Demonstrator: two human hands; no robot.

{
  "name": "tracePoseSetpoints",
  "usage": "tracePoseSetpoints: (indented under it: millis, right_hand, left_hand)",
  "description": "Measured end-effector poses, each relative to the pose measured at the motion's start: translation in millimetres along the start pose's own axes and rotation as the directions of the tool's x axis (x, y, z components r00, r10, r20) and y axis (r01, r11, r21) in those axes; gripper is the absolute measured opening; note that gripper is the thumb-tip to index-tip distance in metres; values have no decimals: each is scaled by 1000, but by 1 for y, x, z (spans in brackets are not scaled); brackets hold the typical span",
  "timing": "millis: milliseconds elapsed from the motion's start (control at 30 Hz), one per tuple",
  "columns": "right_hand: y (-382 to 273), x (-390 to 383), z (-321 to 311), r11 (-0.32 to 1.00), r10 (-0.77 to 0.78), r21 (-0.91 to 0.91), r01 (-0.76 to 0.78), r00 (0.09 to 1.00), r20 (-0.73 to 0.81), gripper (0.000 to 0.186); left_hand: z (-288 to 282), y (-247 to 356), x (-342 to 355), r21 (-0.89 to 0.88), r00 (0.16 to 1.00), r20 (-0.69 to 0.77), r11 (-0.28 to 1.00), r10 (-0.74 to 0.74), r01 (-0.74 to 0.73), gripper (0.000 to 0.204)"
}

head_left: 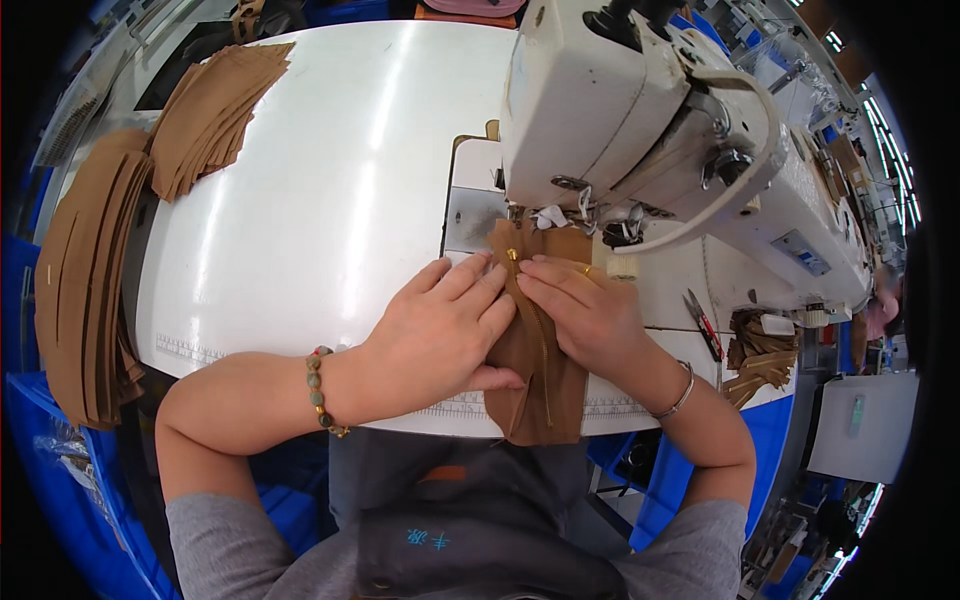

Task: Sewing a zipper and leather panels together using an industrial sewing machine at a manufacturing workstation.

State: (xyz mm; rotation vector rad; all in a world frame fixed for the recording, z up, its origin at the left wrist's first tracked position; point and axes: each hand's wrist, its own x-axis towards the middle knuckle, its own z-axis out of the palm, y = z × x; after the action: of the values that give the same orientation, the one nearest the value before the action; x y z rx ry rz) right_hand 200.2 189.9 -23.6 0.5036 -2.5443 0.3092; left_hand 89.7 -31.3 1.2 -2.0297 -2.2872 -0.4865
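A brown fabric piece with a zipper lies under the sewing machine's needle area and hangs slightly over the table's front edge. Its gold zipper slider sits near the top, just in front of the presser foot. My left hand lies on the fabric's left side, fingers stretched forward and thumb apart. On the right side, my right hand has its fingers together and closed at the cloth beside the zipper. What its fingertips pinch is partly hidden.
The white sewing machine stands over the table's right half. Red-handled snips and a heap of brown fabric scraps lie on the right. Stacks of brown cut pieces lie at the left edge, more at the far left.
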Motion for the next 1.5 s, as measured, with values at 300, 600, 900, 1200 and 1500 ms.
tracePoseSetpoints:
  millis: [300, 600, 900, 1200, 1500]
  right_hand:
    - [-16, 9, -3, 965, -50, -260, 42, 998, -25, 32]
    - [-19, 9, -5, 963, -20, -267, 25, 1000, 23, 28]
    - [-17, 14, -7, 982, 69, -180, -60, 997, 46, 30]
    - [-14, 14, -4, 991, 130, -7, -131, 983, 133, 24]
    - [-15, 7, -13, 974, 221, -1, -225, 955, 196, 41]
  left_hand:
    - [-2, -1, 4, -147, 993, -55, 984, -105, 96, 92]
    - [0, -3, 4, 14, 996, 5, 996, -92, 92, 94]
    - [-4, -4, 7, 30, 996, 21, 996, -86, 86, 94]
    - [-6, -1, 8, 57, 996, 10, 994, -92, 91, 95]
    - [-6, -2, 7, 72, 996, 16, 994, -86, 85, 87]
